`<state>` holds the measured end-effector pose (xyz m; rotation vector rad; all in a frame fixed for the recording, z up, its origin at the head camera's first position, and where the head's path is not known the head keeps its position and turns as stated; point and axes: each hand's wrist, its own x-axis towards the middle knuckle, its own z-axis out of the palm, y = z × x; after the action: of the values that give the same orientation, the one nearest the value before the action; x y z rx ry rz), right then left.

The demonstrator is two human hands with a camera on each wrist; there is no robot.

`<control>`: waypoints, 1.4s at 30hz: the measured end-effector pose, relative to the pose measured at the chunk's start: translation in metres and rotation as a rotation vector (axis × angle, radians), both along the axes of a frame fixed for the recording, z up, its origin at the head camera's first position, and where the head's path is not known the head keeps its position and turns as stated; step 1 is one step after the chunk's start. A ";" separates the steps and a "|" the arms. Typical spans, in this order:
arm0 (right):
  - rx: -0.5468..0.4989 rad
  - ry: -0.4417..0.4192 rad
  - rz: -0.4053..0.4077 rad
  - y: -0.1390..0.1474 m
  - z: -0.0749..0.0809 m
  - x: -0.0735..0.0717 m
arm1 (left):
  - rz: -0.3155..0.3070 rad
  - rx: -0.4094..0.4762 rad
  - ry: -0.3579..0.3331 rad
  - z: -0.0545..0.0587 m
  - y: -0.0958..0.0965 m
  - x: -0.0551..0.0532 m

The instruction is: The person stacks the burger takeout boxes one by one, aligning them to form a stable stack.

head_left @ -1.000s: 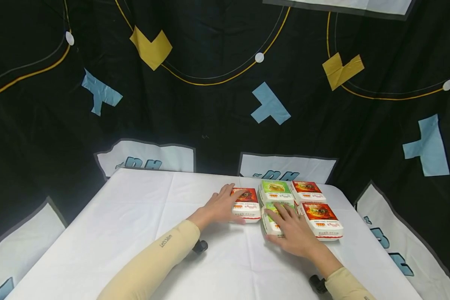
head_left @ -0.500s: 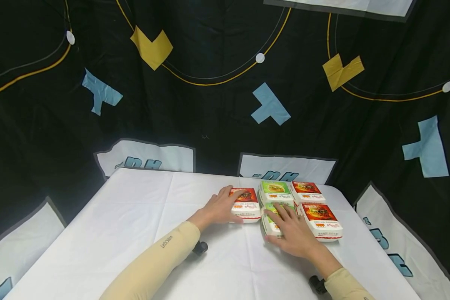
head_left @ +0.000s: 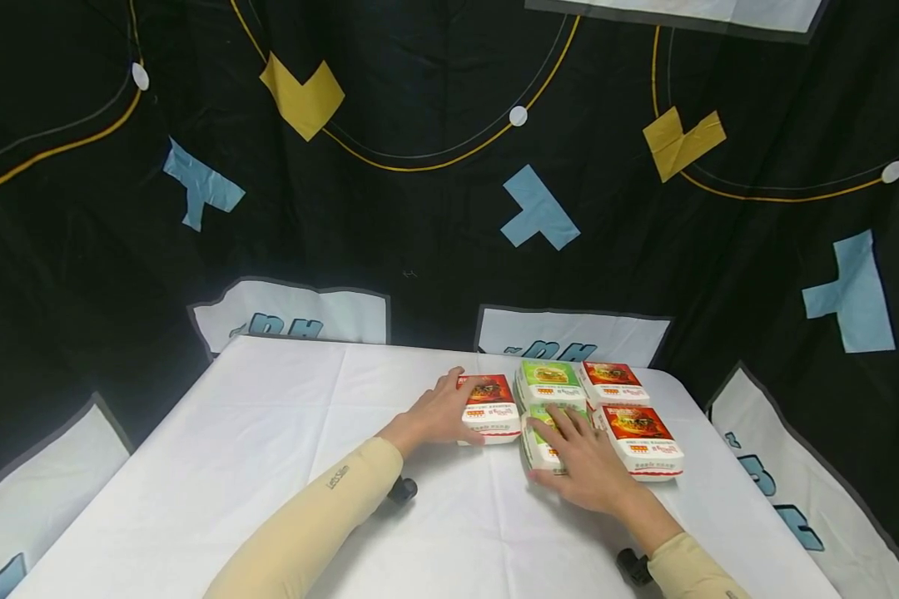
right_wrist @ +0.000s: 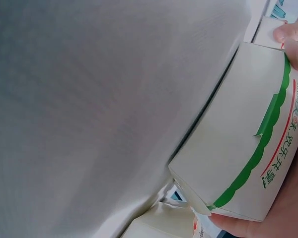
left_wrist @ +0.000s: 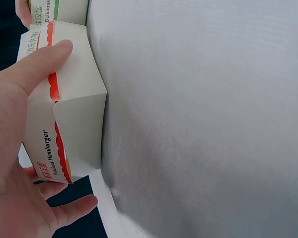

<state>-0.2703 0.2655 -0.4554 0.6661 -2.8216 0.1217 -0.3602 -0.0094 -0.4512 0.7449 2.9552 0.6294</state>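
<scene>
My left hand (head_left: 438,413) holds a red-topped hamburger box (head_left: 494,409), its thumb against the near side and its fingers reaching over toward the far side. In the left wrist view the thumb presses the white cardboard of that box (left_wrist: 79,64). Just to the right, my right hand (head_left: 588,466) lies over a green-topped hamburger box (head_left: 541,453). The right wrist view has thumb and fingers at opposite ends of this green-banded box (right_wrist: 233,129). The palm hides part of its top. The two held boxes stand close together, both flat on the table.
Behind the right hand stands another green-topped box (head_left: 551,383). Two red-topped boxes, one far (head_left: 614,383) and one near (head_left: 642,441), form the right-hand column. All rest on a white-covered table (head_left: 270,449), with a black curtain (head_left: 419,241) behind it.
My left hand has shifted very slightly to the left on the red-topped box. The right hand and the other boxes look the same.
</scene>
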 end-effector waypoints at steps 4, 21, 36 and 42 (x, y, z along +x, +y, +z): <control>0.006 0.003 0.001 -0.001 0.001 0.000 | -0.008 -0.007 0.002 0.000 -0.002 0.000; 0.009 -0.012 -0.010 -0.001 -0.001 0.000 | -0.016 -0.075 -0.014 0.009 -0.019 0.008; -0.002 -0.021 -0.011 -0.001 0.000 0.001 | -0.025 -0.047 -0.021 0.010 -0.041 0.014; -0.002 -0.013 -0.005 -0.001 0.000 0.001 | -0.019 -0.056 -0.012 0.010 -0.051 0.017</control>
<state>-0.2689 0.2647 -0.4550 0.6603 -2.8350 0.1292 -0.3431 -0.0602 -0.4411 0.7609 2.9373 0.5454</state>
